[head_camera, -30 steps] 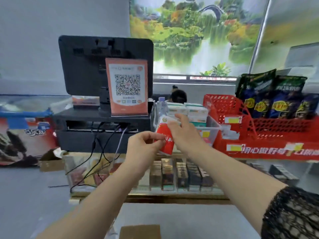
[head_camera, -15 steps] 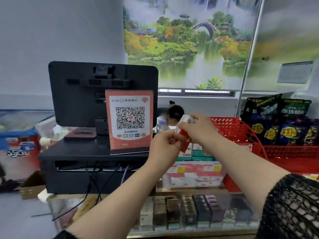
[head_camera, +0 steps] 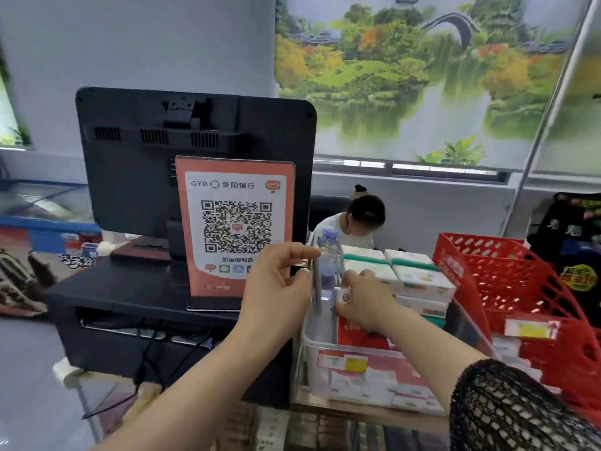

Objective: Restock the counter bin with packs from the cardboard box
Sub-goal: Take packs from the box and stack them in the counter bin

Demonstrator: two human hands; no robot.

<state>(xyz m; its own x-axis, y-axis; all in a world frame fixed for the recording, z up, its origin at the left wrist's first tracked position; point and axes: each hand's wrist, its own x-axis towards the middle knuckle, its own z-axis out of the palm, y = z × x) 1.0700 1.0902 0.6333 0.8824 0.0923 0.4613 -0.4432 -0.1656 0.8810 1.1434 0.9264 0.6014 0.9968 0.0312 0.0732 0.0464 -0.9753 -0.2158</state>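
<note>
The clear plastic counter bin [head_camera: 313,336] stood by the worktop's near edge. The left hand [head_camera: 276,288] pinched its tall left wall, probably to steady it. The right hand [head_camera: 366,307], fingers clamped on a red-and-white rectangular pack [head_camera: 344,295], held it upright inside the bin, seemingly to seat it.

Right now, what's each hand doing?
Left hand: pinching the bin wall.
Right hand: holding a pack over the bin.
</note>
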